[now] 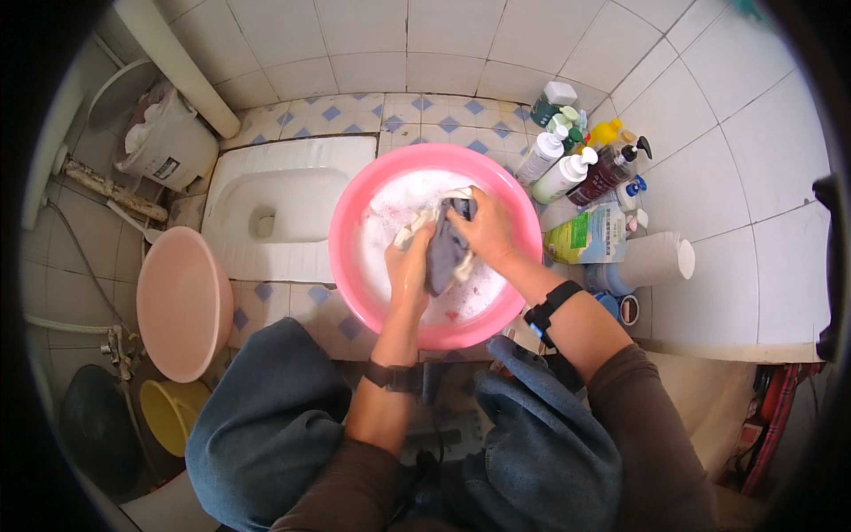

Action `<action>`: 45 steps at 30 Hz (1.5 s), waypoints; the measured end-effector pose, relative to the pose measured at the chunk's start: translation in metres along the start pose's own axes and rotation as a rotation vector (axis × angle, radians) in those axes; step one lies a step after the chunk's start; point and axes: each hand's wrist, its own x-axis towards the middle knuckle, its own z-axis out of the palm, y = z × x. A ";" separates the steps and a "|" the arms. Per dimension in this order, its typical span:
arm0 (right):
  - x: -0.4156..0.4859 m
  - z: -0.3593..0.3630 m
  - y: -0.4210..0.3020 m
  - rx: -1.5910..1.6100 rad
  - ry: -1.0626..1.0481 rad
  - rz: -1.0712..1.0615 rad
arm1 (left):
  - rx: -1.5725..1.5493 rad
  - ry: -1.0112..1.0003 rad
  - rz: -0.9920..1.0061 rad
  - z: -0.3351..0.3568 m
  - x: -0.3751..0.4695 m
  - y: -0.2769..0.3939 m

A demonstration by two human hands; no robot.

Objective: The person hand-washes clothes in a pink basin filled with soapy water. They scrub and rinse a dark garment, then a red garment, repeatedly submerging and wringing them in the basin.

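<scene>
A round pink plastic basin (346, 266) full of white suds stands on the tiled floor before me. Over its middle I hold a wet cloth (447, 256), dark grey with cream parts, bunched between both hands. My left hand (410, 263) grips its left side, with the fingers partly hidden behind the cloth. On the upper right, my right hand (484, 223) pinches the cloth near a cream edge. The cloth's lower end hangs just over or in the foam; which of the two I cannot tell.
A squat toilet (299, 259) lies left of the basin. Pump bottles (562, 178), a detergent pouch (588, 234) and a paper roll (655, 259) crowd the right wall. Farther left are a pale pink basin (179, 306), a yellow bucket (166, 415) and a waste bin (174, 143).
</scene>
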 end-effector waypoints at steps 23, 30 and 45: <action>-0.018 0.022 0.041 -0.217 -0.546 -0.054 | 1.202 -0.146 -0.051 -0.051 0.053 -0.058; -0.033 -0.048 -0.060 0.697 -0.321 -0.268 | -0.233 -0.487 -0.138 -0.020 0.025 -0.014; -0.061 -0.019 -0.083 0.197 0.292 -0.313 | -0.246 -0.241 0.063 0.018 0.004 -0.001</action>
